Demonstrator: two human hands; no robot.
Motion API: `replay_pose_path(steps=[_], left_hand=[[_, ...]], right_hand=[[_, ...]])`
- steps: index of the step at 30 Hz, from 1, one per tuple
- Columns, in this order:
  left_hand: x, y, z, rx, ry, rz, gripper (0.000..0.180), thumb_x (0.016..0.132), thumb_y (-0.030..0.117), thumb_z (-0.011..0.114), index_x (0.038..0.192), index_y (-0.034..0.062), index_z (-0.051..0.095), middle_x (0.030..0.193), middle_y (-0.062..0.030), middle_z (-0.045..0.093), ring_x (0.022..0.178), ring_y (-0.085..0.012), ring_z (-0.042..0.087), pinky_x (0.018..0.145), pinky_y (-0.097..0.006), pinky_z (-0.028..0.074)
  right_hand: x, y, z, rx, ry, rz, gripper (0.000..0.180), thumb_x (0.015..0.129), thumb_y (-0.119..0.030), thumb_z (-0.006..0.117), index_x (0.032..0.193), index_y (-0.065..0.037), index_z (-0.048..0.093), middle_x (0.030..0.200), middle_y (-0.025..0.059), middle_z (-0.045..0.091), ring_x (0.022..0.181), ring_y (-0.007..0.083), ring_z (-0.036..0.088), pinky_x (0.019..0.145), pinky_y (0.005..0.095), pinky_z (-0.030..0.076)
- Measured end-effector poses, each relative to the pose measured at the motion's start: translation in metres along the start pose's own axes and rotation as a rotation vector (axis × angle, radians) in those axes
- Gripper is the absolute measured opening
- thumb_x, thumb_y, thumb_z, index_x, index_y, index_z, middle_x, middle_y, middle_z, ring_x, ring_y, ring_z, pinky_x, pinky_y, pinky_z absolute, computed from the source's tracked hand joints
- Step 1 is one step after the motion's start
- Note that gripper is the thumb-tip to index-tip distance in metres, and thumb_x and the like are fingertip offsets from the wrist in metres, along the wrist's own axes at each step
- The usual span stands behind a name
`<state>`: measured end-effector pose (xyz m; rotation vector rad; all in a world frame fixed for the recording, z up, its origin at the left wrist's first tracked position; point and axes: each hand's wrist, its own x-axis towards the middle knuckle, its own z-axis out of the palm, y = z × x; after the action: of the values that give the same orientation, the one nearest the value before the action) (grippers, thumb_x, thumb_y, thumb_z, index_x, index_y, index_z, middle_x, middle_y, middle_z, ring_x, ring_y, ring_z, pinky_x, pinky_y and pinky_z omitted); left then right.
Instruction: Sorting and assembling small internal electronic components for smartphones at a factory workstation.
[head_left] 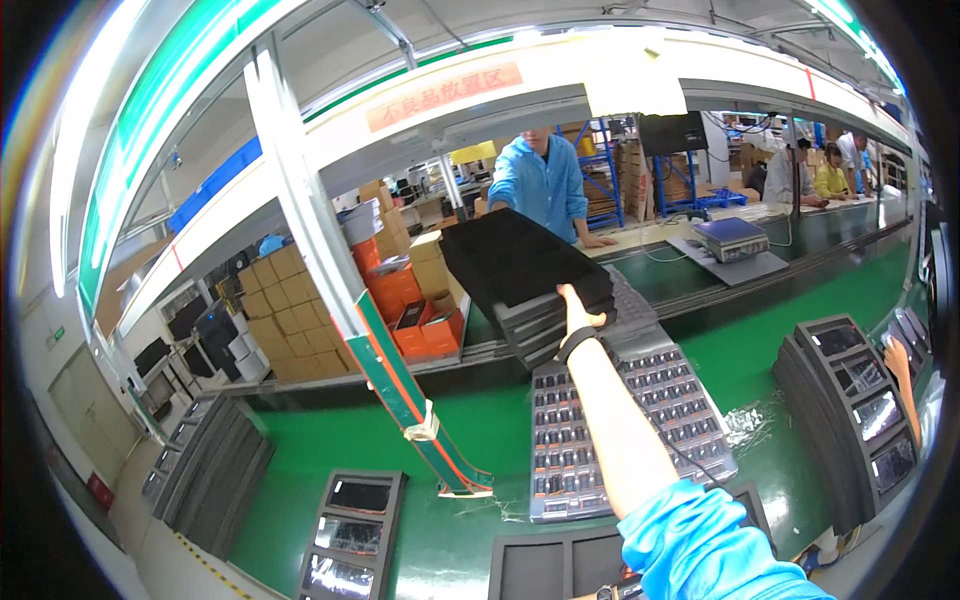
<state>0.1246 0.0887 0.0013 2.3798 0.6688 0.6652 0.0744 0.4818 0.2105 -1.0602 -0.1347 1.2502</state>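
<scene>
My right hand (577, 314) reaches forward from a blue sleeve, a black band at its wrist. It grips the near right corner of a stack of black foam trays (525, 262). One digit lies over the top edge; part of my hand's grip on the layers is hidden. The stack slants over the dark conveyor, and a person in blue (540, 185) across from me reaches an arm to its far end. Below my forearm lies a grey tray (552, 497) with rows of small dark parts. My left hand is not in view.
Framed panels (345, 540) lie on the green bench, with a dark stack (225, 480) at left. Another person's hand (897, 358) touches a stack of framed panels (850, 400) at right. A metal post (310, 190) rises left of centre. A scale (730, 238) stands beyond.
</scene>
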Motion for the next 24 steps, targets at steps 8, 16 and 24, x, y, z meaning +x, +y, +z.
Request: replay_pose_path(steps=[8,16,24], left_hand=[[-0.002,-0.011,0.022,-0.347,0.345,0.072,0.020,0.084,0.023,0.062,0.088,0.0044,0.066,0.076,-0.0187,0.065,0.069,-0.0362,0.067,0.064,-0.045,0.055],[0.033,-0.007,-0.088,0.127,-0.301,-0.048,0.106,0.072,0.065,0.075,0.145,-0.0011,0.036,0.132,-0.0275,0.052,0.118,-0.0423,0.055,0.101,-0.047,0.045],[0.042,-0.060,-0.083,-0.227,-0.010,-0.329,0.083,0.085,0.053,0.070,0.135,-0.0091,0.047,0.137,-0.0246,0.051,0.129,-0.0375,0.048,0.111,-0.045,0.036]], right_hand=[[-0.013,-0.025,-0.065,0.109,0.030,0.010,0.120,0.055,-0.049,0.084,0.151,-0.023,0.017,0.154,0.0176,0.030,0.134,0.0460,0.037,0.103,0.0765,0.022],[-0.062,-0.114,-0.241,-0.075,-0.340,0.186,0.101,0.064,-0.058,0.073,0.148,-0.017,0.036,0.156,0.0184,0.031,0.142,0.0399,0.028,0.109,0.0664,0.016],[-0.092,-0.123,-0.361,-0.257,-0.133,0.205,0.107,0.065,-0.053,0.074,0.154,-0.015,0.028,0.159,0.0250,0.020,0.144,0.0480,0.021,0.109,0.0731,0.008]])
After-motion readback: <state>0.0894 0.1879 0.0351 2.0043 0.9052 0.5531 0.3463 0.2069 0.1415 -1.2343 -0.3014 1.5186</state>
